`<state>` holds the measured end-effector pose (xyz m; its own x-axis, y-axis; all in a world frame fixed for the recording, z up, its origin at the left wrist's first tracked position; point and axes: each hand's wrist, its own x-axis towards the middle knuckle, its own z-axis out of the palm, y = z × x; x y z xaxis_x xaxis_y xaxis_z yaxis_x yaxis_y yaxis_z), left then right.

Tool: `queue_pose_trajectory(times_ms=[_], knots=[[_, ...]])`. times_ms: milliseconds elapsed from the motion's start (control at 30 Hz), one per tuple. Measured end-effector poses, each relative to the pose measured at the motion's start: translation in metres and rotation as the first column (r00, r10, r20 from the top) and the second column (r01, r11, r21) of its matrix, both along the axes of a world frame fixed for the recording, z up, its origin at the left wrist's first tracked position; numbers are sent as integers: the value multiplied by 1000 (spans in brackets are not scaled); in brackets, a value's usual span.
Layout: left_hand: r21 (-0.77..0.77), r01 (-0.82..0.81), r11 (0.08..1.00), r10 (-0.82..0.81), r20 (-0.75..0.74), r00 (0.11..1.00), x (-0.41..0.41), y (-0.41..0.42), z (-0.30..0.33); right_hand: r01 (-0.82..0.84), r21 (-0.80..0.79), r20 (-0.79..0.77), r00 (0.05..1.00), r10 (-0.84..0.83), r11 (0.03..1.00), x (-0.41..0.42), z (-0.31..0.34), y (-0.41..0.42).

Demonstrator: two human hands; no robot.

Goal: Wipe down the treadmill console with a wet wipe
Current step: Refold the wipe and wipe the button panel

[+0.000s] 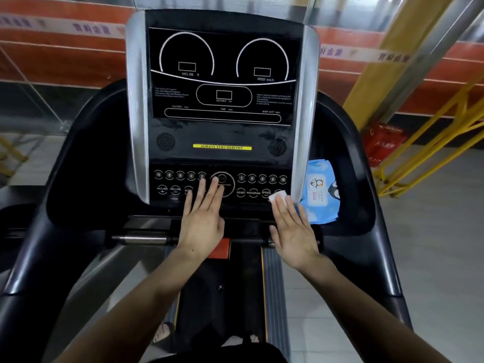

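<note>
Beyond the machine, an orange wall (65,56) ran across the background, crossed by a pale banner (57,27) printed with blurred purple characters, and a grey tiled floor (432,231) spread out to the right. A yellow metal frame (429,132) of slanted bars stood at the right, with a thick yellow post (387,48) rising behind it and a red box (383,142) with white lettering sitting on the floor near its base. At the far left, a glass panel (34,100) with thin metal edges leaned in front of the wall, and a bit of yellow framing (10,155) showed below it
</note>
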<state>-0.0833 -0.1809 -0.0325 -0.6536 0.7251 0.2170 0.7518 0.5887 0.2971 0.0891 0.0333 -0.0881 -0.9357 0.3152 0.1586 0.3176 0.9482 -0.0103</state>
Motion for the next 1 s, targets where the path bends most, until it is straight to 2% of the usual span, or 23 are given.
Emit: queue_pose_trajectory(times_ms=[333, 600, 1000], knots=[[30, -65, 997, 65, 4, 998, -25, -49, 0, -168, 83, 29, 986, 166, 982, -45, 13, -44], [16, -155, 988, 155, 21, 988, -54, -107, -4, -373, 153, 118, 926, 358, 915, -89, 27, -59], [-35, -229, 973, 231, 88, 969, -73, -151, -15, -490, 161, 154, 870, 469, 857, -167, 47, -137]])
